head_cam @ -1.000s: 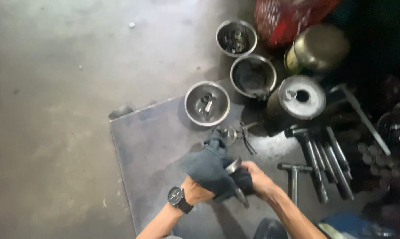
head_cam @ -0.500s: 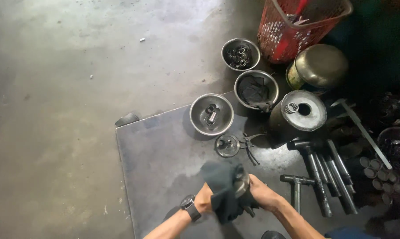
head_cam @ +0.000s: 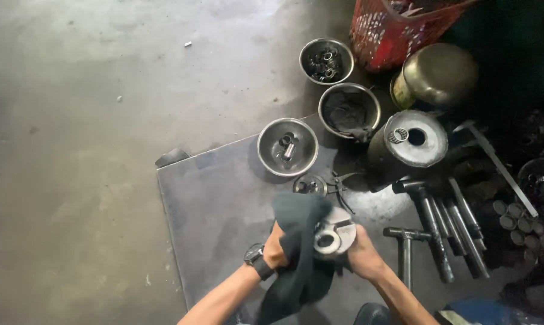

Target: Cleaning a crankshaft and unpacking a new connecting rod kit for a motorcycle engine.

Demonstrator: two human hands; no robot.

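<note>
My left hand (head_cam: 276, 248), with a black watch on the wrist, grips a dark rag (head_cam: 297, 241) that drapes down over the mat. My right hand (head_cam: 364, 256) holds a round grey metal part (head_cam: 333, 236) with a centre hole, pressed against the rag. Both hands hover over a dark metal sheet (head_cam: 212, 204) on the concrete floor. Just beyond the hands lie a small round metal piece (head_cam: 309, 185) and a pair of pliers (head_cam: 341, 183).
Three steel bowls hold small parts: near (head_cam: 287, 147), middle (head_cam: 349, 111), far (head_cam: 326, 60). A grey metal can (head_cam: 411, 141), a brass-coloured pot (head_cam: 437, 75) and a red basket (head_cam: 398, 27) stand at right. Long sockets and T-handles (head_cam: 440, 229) lie right of my hands.
The view has shifted so the bowls sit farther from me. The rag now drapes downward from my left hand, and the round metal part shows its face with the centre hole.
</note>
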